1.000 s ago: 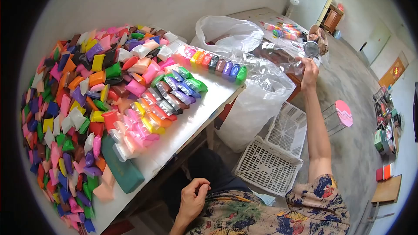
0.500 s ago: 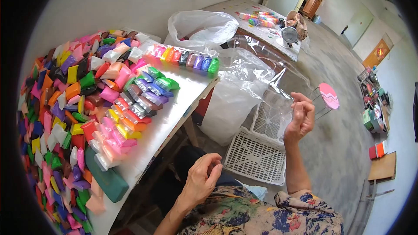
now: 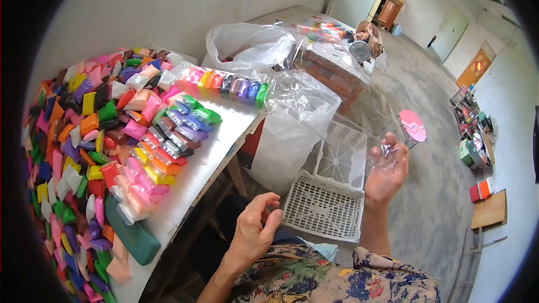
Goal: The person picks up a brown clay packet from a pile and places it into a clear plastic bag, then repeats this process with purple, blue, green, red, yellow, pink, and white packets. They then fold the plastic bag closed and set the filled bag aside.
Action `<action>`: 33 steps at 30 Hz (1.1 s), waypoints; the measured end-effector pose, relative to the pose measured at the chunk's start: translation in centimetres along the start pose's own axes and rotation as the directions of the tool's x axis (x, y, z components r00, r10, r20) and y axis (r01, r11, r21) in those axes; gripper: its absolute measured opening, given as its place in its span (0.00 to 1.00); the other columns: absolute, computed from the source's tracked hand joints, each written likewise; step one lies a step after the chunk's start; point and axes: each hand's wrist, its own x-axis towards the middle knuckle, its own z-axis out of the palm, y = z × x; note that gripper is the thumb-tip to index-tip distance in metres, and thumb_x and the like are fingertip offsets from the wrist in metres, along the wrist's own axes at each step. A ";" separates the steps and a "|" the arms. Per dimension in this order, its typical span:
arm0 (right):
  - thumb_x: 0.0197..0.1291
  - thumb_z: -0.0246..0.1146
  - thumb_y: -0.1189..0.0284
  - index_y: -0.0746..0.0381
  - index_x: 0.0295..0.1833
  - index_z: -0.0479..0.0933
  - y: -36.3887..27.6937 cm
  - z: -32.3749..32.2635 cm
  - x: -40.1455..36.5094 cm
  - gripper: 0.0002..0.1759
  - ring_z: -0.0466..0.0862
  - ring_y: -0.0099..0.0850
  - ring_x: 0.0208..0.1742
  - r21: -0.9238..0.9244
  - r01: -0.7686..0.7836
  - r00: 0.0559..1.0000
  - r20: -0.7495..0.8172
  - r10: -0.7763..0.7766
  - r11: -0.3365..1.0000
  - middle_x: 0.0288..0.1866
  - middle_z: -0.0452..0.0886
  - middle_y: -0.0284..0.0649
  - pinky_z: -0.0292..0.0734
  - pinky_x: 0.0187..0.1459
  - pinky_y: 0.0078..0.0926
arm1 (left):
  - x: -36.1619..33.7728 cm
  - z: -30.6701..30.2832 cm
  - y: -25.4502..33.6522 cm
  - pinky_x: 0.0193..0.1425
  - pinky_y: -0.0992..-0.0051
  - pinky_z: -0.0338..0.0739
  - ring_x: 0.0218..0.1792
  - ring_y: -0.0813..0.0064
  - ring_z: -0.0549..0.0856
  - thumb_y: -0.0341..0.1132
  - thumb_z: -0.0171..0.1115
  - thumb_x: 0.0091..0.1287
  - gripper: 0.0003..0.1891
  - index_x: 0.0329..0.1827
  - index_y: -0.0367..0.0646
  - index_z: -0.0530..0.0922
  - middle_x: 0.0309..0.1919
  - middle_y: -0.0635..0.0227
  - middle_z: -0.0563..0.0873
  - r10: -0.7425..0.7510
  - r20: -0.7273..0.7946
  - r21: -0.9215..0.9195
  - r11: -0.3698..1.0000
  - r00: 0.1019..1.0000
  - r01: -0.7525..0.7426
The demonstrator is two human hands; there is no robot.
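Note:
My right hand (image 3: 387,171) is raised over the floor at the right, its fingers curled on a thin clear plastic bag (image 3: 368,104). The bag stretches up and left from the fingers, and its outline is hard to follow. Above my lap, my left hand (image 3: 255,227) is empty, with its thumb apart from the bent fingers. To its left, rows of small coloured packets (image 3: 163,146) lie on the white tabletop (image 3: 193,191). One more row of packets (image 3: 227,86), in clear wrapping, lies at the table's far corner.
A large heap of loose coloured packets (image 3: 73,151) covers the table's left side, beside a green case (image 3: 135,235). White plastic baskets (image 3: 323,205) and a big translucent bag (image 3: 289,134) stand beyond my hands. A pink stool (image 3: 412,125) stands at the right.
My right hand has turned and lowered slightly, and the clear bag now lies across its fingers. My left hand's fingers have opened a little. The whole view has shifted slightly.

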 end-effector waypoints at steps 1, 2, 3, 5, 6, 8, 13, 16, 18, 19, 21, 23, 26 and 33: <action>0.76 0.56 0.66 0.61 0.47 0.74 -0.1 0.0 -0.1 0.09 0.79 0.27 0.48 0.023 -0.006 1.000 0.002 0.006 1.000 0.53 0.83 0.46 0.76 0.52 0.27 | -0.1 -0.1 0.0 0.39 0.78 0.76 0.33 0.82 0.81 0.28 0.62 0.72 0.14 0.59 0.36 0.77 0.43 0.66 0.87 0.011 -0.011 -0.010 1.000 1.000 -0.011; 0.76 0.56 0.66 0.61 0.47 0.74 -0.2 0.1 -0.2 0.09 0.79 0.28 0.48 0.013 0.018 1.000 0.003 -0.018 1.000 0.53 0.83 0.46 0.75 0.52 0.28 | -0.1 -0.2 0.1 0.39 0.78 0.76 0.33 0.82 0.81 0.29 0.62 0.72 0.14 0.59 0.36 0.77 0.43 0.66 0.86 0.022 -0.024 -0.018 1.000 0.999 -0.023; 0.76 0.56 0.66 0.61 0.47 0.73 -0.4 0.3 -0.4 0.09 0.79 0.28 0.48 0.004 0.041 0.999 0.004 -0.041 0.999 0.54 0.83 0.46 0.75 0.52 0.28 | -0.2 -0.3 0.1 0.39 0.78 0.76 0.33 0.83 0.80 0.29 0.62 0.72 0.15 0.60 0.36 0.77 0.44 0.66 0.86 0.033 -0.038 -0.026 0.999 0.999 -0.034; 0.76 0.56 0.66 0.62 0.47 0.72 -0.6 0.7 -1.0 0.09 0.78 0.30 0.47 -0.035 0.134 0.990 0.053 -0.133 0.990 0.54 0.82 0.47 0.75 0.52 0.31 | -0.3 -0.6 0.3 0.40 0.79 0.76 0.34 0.83 0.80 0.29 0.62 0.73 0.15 0.61 0.37 0.76 0.44 0.66 0.86 0.029 -0.036 -0.052 0.998 0.999 -0.031; 0.76 0.56 0.66 0.62 0.47 0.72 -0.7 0.9 -1.5 0.09 0.78 0.31 0.47 -0.060 0.206 0.975 0.102 -0.199 0.977 0.54 0.82 0.48 0.74 0.52 0.32 | -0.3 -0.8 0.5 0.41 0.79 0.76 0.34 0.83 0.80 0.30 0.62 0.74 0.16 0.61 0.37 0.76 0.45 0.66 0.86 0.028 -0.036 -0.064 0.998 0.999 -0.030; 0.75 0.56 0.67 0.62 0.46 0.71 -0.6 1.1 -2.2 0.09 0.78 0.33 0.46 -0.105 0.376 0.915 0.200 -0.351 0.921 0.54 0.82 0.50 0.74 0.52 0.35 | -0.3 -1.1 0.6 0.43 0.79 0.77 0.36 0.83 0.79 0.32 0.61 0.75 0.17 0.64 0.37 0.74 0.47 0.65 0.85 0.018 -0.020 -0.118 0.993 1.000 -0.020; 0.74 0.57 0.66 0.63 0.46 0.71 -0.9 1.9 -3.3 0.11 0.78 0.38 0.49 -0.172 0.754 0.631 0.459 -0.626 0.634 0.51 0.81 0.56 0.73 0.53 0.35 | 0.3 -1.7 -0.3 0.48 0.77 0.78 0.42 0.81 0.80 0.41 0.58 0.79 0.23 0.70 0.38 0.70 0.55 0.62 0.83 0.034 0.003 -0.372 0.928 0.999 -0.030; 0.73 0.58 0.65 0.62 0.46 0.72 -1.4 2.0 -3.7 0.11 0.78 0.41 0.50 -0.135 0.889 0.424 0.600 -0.679 0.437 0.50 0.81 0.53 0.77 0.50 0.41 | 0.7 -2.2 -0.2 0.51 0.77 0.79 0.45 0.79 0.81 0.46 0.55 0.80 0.27 0.73 0.38 0.67 0.58 0.59 0.82 0.044 0.015 -0.461 0.887 0.999 -0.032; 0.72 0.60 0.68 0.52 0.50 0.71 -2.4 1.6 -4.7 0.06 0.75 0.38 0.55 -0.160 0.905 0.382 0.710 -0.591 0.393 0.52 0.78 0.41 0.80 0.56 0.45 | 0.8 -2.2 -0.2 0.52 0.76 0.79 0.46 0.78 0.82 0.51 0.53 0.80 0.29 0.73 0.38 0.67 0.59 0.58 0.82 0.050 0.007 -0.501 0.865 0.999 -0.040; 0.72 0.61 0.68 0.51 0.51 0.71 -2.4 1.5 -4.9 0.07 0.74 0.38 0.56 -0.168 0.921 0.357 0.726 -0.588 0.353 0.53 0.77 0.40 0.80 0.57 0.44 | 0.8 -2.3 -0.3 0.53 0.75 0.79 0.47 0.78 0.82 0.53 0.52 0.80 0.30 0.73 0.38 0.67 0.59 0.57 0.82 0.053 0.003 -0.520 0.853 0.999 -0.044; 0.71 0.63 0.67 0.47 0.52 0.72 -2.4 1.4 -5.1 0.08 0.73 0.37 0.57 -0.180 0.947 0.307 0.756 -0.578 0.267 0.54 0.76 0.38 0.80 0.57 0.43 | 0.9 -2.4 -0.7 0.54 0.73 0.79 0.48 0.76 0.82 0.58 0.50 0.79 0.33 0.74 0.38 0.66 0.60 0.56 0.82 0.041 0.024 -0.566 0.824 0.999 -0.020; 0.66 0.67 0.69 0.43 0.51 0.75 -2.6 1.0 -5.2 0.12 0.71 0.36 0.60 -0.148 0.957 0.265 0.799 -0.540 0.250 0.55 0.75 0.35 0.77 0.59 0.44 | 1.0 -2.7 -0.8 0.55 0.72 0.79 0.49 0.75 0.82 0.61 0.48 0.79 0.36 0.74 0.39 0.65 0.60 0.56 0.82 0.043 0.041 -0.625 0.780 0.998 -0.008; 0.62 0.69 0.70 0.44 0.49 0.77 -2.7 1.1 -5.1 0.13 0.70 0.36 0.60 -0.062 0.981 0.153 0.831 -0.535 0.185 0.55 0.75 0.34 0.75 0.60 0.45 | 1.1 -3.5 -0.7 0.57 0.69 0.79 0.50 0.72 0.83 0.63 0.46 0.78 0.37 0.76 0.40 0.64 0.61 0.54 0.81 0.050 0.039 -0.715 0.699 0.998 -0.007; 0.59 0.69 0.70 0.42 0.47 0.79 -2.6 0.8 -4.6 0.12 0.69 0.30 0.61 0.095 0.989 -0.019 0.835 -0.550 0.111 0.53 0.74 0.27 0.74 0.59 0.45 | 1.3 -7.7 1.0 0.65 0.57 0.76 0.59 0.55 0.82 0.74 0.40 0.73 0.47 0.78 0.39 0.60 0.66 0.42 0.77 0.053 -0.081 -0.832 0.547 0.995 -0.097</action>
